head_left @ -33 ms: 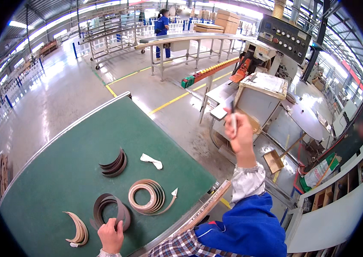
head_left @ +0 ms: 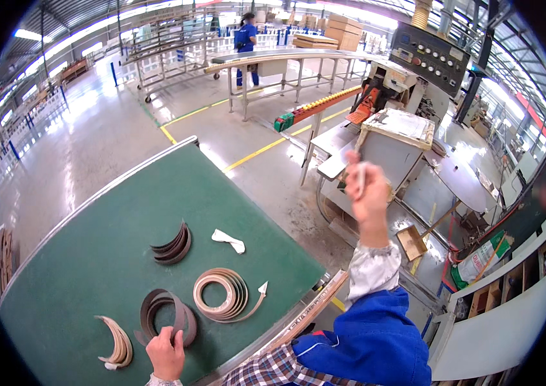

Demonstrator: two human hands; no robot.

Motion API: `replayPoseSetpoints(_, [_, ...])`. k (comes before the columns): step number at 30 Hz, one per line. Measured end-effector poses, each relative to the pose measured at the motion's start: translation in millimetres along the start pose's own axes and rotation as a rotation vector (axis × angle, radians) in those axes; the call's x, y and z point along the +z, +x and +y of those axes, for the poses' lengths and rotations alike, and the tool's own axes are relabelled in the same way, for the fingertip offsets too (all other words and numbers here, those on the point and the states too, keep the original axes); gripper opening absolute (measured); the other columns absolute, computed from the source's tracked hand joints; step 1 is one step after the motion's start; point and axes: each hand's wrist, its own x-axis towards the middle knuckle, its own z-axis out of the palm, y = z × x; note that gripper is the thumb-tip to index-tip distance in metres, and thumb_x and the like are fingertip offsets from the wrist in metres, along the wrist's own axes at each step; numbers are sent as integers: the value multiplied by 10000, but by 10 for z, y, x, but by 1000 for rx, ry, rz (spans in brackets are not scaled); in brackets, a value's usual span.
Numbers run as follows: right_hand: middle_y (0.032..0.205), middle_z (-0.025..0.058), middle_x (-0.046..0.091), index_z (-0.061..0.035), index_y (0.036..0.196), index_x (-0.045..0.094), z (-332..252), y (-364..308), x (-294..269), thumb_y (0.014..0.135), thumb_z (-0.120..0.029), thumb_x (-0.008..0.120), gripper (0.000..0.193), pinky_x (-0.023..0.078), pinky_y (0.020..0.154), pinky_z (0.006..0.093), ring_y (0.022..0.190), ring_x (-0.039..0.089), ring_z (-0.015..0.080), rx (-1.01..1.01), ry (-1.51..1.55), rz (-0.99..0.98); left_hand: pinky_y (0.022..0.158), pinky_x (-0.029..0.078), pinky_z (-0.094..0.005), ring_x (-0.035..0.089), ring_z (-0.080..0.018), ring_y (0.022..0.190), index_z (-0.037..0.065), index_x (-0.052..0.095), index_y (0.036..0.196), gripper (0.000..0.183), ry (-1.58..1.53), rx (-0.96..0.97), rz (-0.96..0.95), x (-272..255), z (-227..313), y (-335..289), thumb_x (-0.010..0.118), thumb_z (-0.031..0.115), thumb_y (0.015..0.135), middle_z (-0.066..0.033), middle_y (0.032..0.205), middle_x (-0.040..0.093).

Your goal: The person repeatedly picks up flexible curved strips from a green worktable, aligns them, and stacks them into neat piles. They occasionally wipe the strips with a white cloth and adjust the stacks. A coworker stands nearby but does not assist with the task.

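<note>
My left hand [head_left: 166, 355] pinches the near rim of a dark brown coil of edge banding [head_left: 150, 312] standing on the green table. My right hand [head_left: 368, 190] is raised beyond the table's right side. Its fingers are curled round a slim pale pen-like tool [head_left: 361, 179], smeared by motion. Right of the brown coil lies a beige coil of edge banding [head_left: 242, 297] with a white pointed tag on its loose end. Curved beige strips [head_left: 118, 344] rest to the left. Farther back are curved dark brown strips [head_left: 173, 246] and a twisted white scrap [head_left: 228, 241].
The green table top [head_left: 125, 212] has a pale edge rail. Beyond my right hand stand a machine with a black control panel [head_left: 428, 59] and a pale box-like stand [head_left: 392, 154]. A co-worker in blue [head_left: 245, 45] stands by a curved conveyor [head_left: 286, 56]. Shelving [head_left: 511, 302] lines the right.
My right hand has moved slightly right and turned; the tool's dark tip, seen before, no longer shows. My left hand stays on the brown coil.
</note>
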Motion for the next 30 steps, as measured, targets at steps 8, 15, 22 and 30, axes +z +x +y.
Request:
replayPoseSetpoints(8, [743, 38, 580, -46, 1131, 535, 553, -684, 633, 929, -161, 494, 236, 355, 399, 165, 499, 487, 52, -4, -381, -414, 575, 466, -375, 623, -255, 615, 47, 525, 854, 216, -372, -418, -332, 129, 59, -112, 426, 227, 922, -94, 676, 620])
replayPoseSetpoints(15, [752, 97, 621, -5, 1093, 557, 1734, -1678, 1239, 881, -91, 529, 230, 489, 609, 299, 662, 623, 192, 159, -835, -1238, 514, 393, -376, 535, -280, 516, 28, 456, 826, 236, -557, -494, -126, 218, 96, -376, 420, 234, 936, -106, 561, 524])
replayPoseSetpoints(22, [796, 134, 617, -41, 1001, 550, 2193, -2015, 1325, 865, -134, 553, 166, 474, 519, 384, 646, 607, 306, -318, -1056, -1335, 470, 364, -318, 471, -184, 460, 24, 492, 772, 293, -711, -560, -68, 162, 74, -432, 434, 251, 949, -66, 512, 472])
replayPoseSetpoints(30, [784, 107, 614, -68, 985, 545, 2234, -2128, 1234, 854, -133, 550, 147, 462, 485, 399, 634, 607, 300, -349, -1176, -1394, 415, 322, -243, 403, -75, 425, 34, 496, 731, 300, -998, -680, 65, 122, 79, -443, 439, 228, 953, -4, 506, 458])
